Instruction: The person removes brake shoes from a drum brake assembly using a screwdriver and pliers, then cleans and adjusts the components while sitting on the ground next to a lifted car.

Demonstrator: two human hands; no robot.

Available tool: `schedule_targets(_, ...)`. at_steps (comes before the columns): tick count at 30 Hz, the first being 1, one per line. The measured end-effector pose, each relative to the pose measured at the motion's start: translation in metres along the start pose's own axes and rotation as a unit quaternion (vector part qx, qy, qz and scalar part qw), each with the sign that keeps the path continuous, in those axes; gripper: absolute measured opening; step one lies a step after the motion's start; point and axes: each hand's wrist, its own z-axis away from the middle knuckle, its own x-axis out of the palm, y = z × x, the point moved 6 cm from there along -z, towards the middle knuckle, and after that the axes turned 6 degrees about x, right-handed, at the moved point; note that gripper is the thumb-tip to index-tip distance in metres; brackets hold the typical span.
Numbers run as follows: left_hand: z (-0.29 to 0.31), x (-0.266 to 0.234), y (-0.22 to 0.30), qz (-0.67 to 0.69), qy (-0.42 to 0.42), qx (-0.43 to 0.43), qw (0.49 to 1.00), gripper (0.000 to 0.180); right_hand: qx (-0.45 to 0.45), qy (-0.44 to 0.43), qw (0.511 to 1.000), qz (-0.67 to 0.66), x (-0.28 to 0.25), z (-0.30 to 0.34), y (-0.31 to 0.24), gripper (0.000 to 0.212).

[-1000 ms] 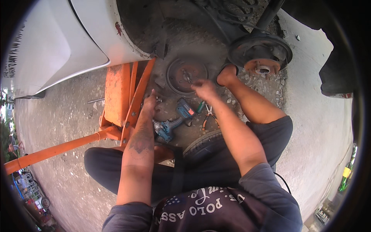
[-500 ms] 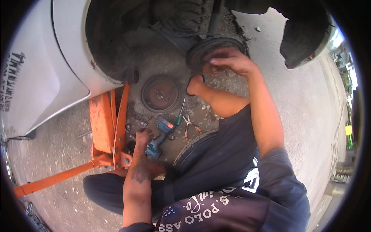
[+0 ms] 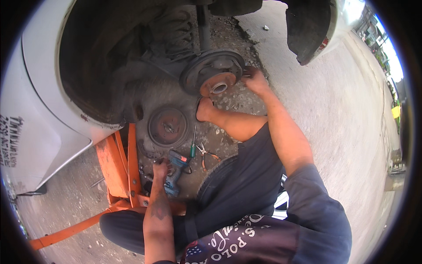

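My right hand (image 3: 256,82) is at the right rim of the brake backing plate (image 3: 188,79), its fingers curled against the edge and partly hidden. On that plate, a rusty wheel hub (image 3: 210,86) with a pale central ring faces me. My left hand (image 3: 161,169) is low over the ground, fingers bent, beside a blue cordless power tool (image 3: 174,175). What those fingers hold, if anything, is too small to make out. Beyond it lies a round rusty brake drum (image 3: 167,126). A green-handled screwdriver (image 3: 193,148) and orange-handled pliers (image 3: 204,155) lie right of the power tool.
An orange floor jack (image 3: 115,169) stands on the left under the light-coloured car body (image 3: 48,119). Above the hub are a coil spring (image 3: 176,33) and the dark wheel arch. A tyre (image 3: 210,178) lies by my leg. Small metal parts lie near my left hand.
My right hand has moved from in front of the hub to the plate's right rim, uncovering the hub. My left hand stays beside the power tool. The whole view has shifted.
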Motion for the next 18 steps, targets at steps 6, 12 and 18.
schedule_targets(6,0.004,-0.001,0.005,-0.038,-0.024,-0.013,0.999,0.046,-0.021,0.068,0.966,0.247,0.0,0.004,-0.031,0.036)
schedule_targets(12,-0.002,-0.005,-0.005,-0.058,-0.036,-0.003,0.998,0.044,-0.053,-0.005,0.968,0.246,-0.006,-0.007,-0.027,0.041)
schedule_targets(18,-0.009,-0.006,-0.017,-0.171,-0.019,0.086,0.981,0.029,0.04,-0.206,0.951,0.225,-0.033,0.044,0.058,0.059)
